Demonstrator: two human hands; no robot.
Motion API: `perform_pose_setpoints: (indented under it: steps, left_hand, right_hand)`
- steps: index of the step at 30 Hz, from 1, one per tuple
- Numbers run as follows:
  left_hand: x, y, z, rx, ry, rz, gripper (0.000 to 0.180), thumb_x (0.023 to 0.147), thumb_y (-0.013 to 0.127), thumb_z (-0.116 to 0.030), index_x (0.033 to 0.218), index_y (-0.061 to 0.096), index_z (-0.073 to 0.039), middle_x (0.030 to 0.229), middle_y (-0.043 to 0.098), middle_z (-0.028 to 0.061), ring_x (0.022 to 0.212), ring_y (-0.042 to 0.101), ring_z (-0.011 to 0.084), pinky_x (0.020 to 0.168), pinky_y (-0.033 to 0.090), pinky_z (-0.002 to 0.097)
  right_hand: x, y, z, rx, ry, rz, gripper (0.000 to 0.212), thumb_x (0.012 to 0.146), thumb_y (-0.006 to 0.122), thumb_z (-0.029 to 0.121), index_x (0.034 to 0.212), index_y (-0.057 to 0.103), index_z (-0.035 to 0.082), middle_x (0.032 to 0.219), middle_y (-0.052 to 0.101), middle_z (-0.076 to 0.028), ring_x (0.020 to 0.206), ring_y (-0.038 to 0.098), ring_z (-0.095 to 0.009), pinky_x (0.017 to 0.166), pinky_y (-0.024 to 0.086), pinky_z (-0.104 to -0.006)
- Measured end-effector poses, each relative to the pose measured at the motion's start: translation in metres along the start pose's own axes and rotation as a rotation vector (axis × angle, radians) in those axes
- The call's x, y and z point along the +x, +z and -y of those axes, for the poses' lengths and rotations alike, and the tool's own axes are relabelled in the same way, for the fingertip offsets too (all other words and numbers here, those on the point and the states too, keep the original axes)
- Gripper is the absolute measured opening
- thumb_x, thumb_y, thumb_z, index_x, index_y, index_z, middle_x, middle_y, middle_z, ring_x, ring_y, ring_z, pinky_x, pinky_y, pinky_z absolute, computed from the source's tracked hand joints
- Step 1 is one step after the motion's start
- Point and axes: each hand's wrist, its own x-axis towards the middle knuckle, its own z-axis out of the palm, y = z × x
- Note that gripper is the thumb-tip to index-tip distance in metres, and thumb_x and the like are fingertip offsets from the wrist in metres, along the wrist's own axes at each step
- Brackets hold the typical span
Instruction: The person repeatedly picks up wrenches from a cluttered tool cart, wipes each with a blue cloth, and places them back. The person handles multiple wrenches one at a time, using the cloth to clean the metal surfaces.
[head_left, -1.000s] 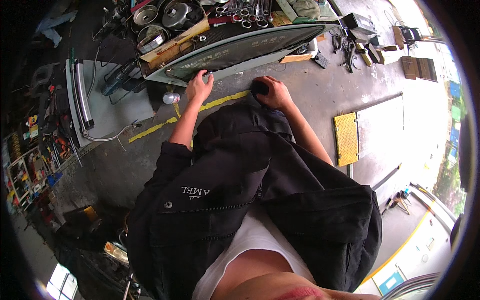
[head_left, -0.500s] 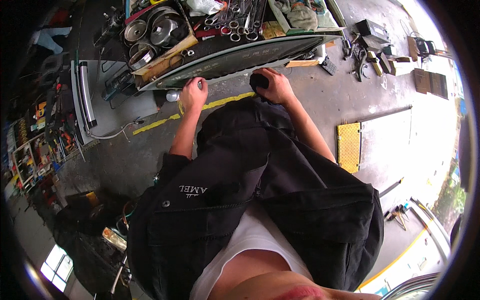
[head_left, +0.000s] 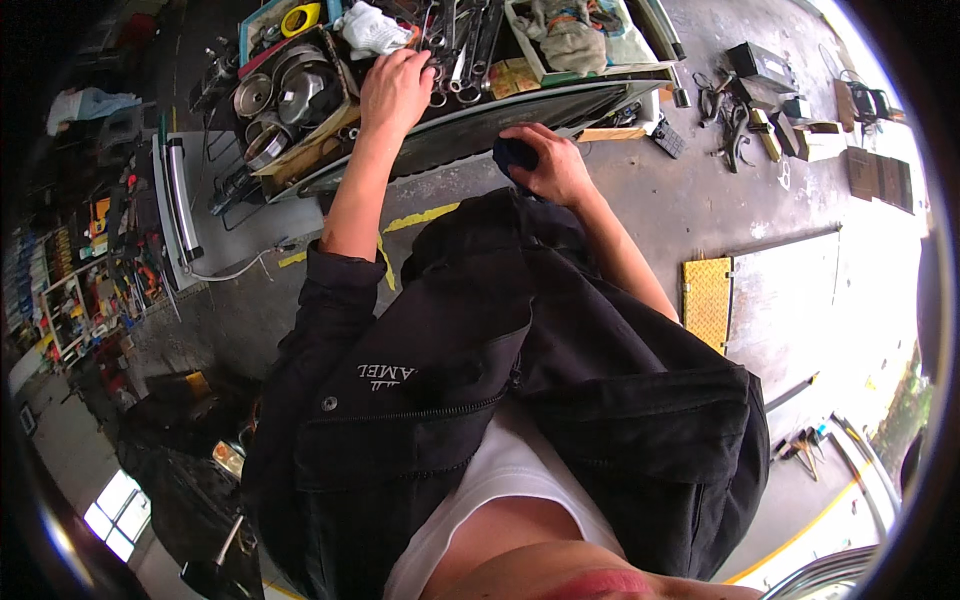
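Note:
My left hand (head_left: 395,90) reaches over the far tray, at the near ends of several metal wrenches (head_left: 462,70). Its fingers are bent, with a small gap showing between thumb and fingertips; no tool is lifted. Just beyond it lies a crumpled white cloth (head_left: 375,28). My right hand (head_left: 556,170) is in front of the tray's near edge, above my dark trousers, its fingers curled round a dark rounded object (head_left: 514,155). What kind of object that is, I cannot make out, as the hand covers part of it.
Left of the wrenches, a box (head_left: 345,75) holds round metal parts (head_left: 300,98). A light tray (head_left: 548,75) with grey gloves (head_left: 575,40) stands to their right. Dark metal parts (head_left: 738,130) lie on the floor at right, near a yellow plate (head_left: 706,303). Tools crowd the left side.
My left hand has moved up and forward, from in front of the tray to the wrenches. My right hand stays nearly in place with the dark object. The view has shifted slightly.

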Motion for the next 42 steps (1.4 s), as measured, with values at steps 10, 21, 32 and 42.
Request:
perform_pose_setpoints:
  steps: [10,21,32,42]
  left_hand:
    - [0.022,-0.018,-0.01,-0.097,-0.201,0.187,0.019,0.096,0.066,-0.028,0.108,0.07,-0.014,0.107,0.072,0.0099,0.094,0.07,0.0338,0.081,0.056,0.0409]
    - [-0.07,-0.006,-0.083,-1.452,-0.882,-0.187,0.035,0.103,0.058,-0.012,0.137,0.052,-0.006,0.122,0.067,0.0173,0.101,0.072,0.0267,0.083,0.063,0.0399]
    - [-0.109,0.021,-0.109,-1.966,-0.937,-0.51,0.05,0.11,0.035,-0.044,0.14,0.049,-0.007,0.133,0.059,0.0079,0.123,0.057,0.0212,0.107,0.046,0.0393]
    - [-0.126,0.0,-0.056,-2.005,-0.911,-0.61,0.049,0.11,0.036,-0.041,0.137,0.051,-0.003,0.128,0.062,0.0116,0.116,0.063,0.0239,0.1,0.053,0.0389]
  right_hand:
    - [0.005,-0.04,-0.018,0.037,-0.084,-0.022,0.052,0.072,0.075,0.016,0.122,0.064,0.015,0.119,0.066,-0.011,0.11,0.065,-0.035,0.094,0.055,-0.0436]
    - [0.048,-0.064,0.009,0.298,-0.178,-0.054,0.067,0.073,0.082,0.016,0.133,0.055,0.006,0.125,0.065,-0.015,0.111,0.066,-0.033,0.098,0.05,-0.0388]
    - [0.075,0.004,0.056,0.074,-0.572,-0.14,0.062,0.063,0.083,0.015,0.123,0.067,0.02,0.13,0.06,-0.009,0.108,0.062,-0.035,0.092,0.054,-0.0438]
    - [0.086,0.043,0.096,-0.198,-0.698,-0.091,0.061,0.06,0.081,0.012,0.118,0.072,0.029,0.138,0.06,0.001,0.098,0.065,-0.027,0.083,0.058,-0.0387]
